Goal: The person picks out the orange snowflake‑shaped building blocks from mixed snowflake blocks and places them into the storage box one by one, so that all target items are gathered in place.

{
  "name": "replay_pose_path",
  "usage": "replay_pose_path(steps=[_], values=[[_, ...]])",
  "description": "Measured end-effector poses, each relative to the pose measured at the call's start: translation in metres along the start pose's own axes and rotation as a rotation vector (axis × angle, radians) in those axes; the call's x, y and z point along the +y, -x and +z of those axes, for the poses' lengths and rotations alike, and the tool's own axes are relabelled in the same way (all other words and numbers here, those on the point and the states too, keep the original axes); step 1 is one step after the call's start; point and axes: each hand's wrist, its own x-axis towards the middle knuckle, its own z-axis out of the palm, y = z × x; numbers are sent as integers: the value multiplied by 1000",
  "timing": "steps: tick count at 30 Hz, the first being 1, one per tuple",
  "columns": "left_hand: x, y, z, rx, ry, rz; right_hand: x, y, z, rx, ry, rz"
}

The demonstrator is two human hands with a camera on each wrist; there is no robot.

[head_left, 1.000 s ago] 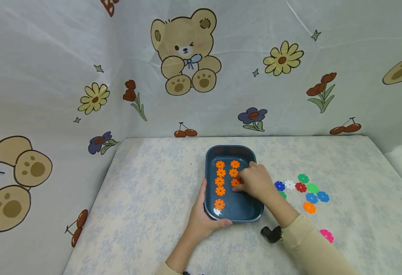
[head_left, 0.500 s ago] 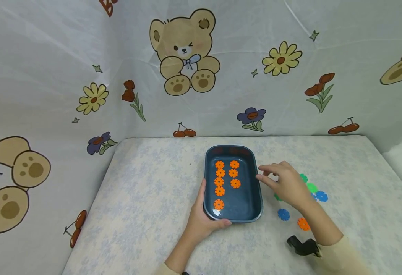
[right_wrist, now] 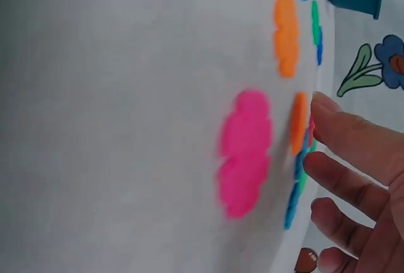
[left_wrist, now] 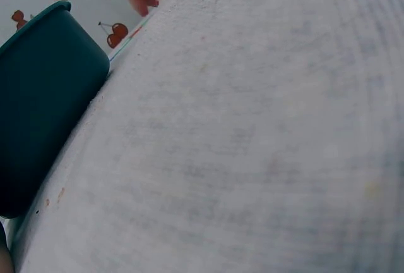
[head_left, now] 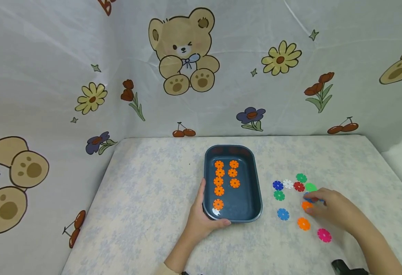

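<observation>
A dark blue tray (head_left: 250, 206) stands mid-table with flat orange flower-shaped discs in two columns, such as the orange disc (head_left: 235, 183). My left hand (head_left: 201, 219) holds its near left corner, thumb along the near rim and fingers against the left wall. My right hand (head_left: 333, 208) is over the loose discs right of the tray. Its thumb and index finger are spread around an orange disc (head_left: 306, 206) on the table, with a blue disc partly hidden under the fingers. In the right wrist view, a gap shows between thumb and fingers.
Around the right hand lie a pink disc (head_left: 324, 235), a second orange disc (head_left: 303, 224), a blue disc (head_left: 283, 214), a red disc (head_left: 299, 186), a white disc (head_left: 288, 184) and several green and blue ones. A printed cloth (head_left: 228, 84) hangs behind the table.
My right hand has withdrawn from the tray's right column, where an orange disc stays, and moved right to the loose discs. The left hand keeps its place on the tray.
</observation>
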Motion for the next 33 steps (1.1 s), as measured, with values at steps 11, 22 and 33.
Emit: replay_pose_path(steps=[11,22,33], values=[[-2,-2,1,3,-16,7,13,5,9,-7,-32,33],[-1,-2,0,0,-24,31,11,5,9,-41,-82,25],[-2,-1,-1,3,-19,14,12,11,13,0,-46,11]])
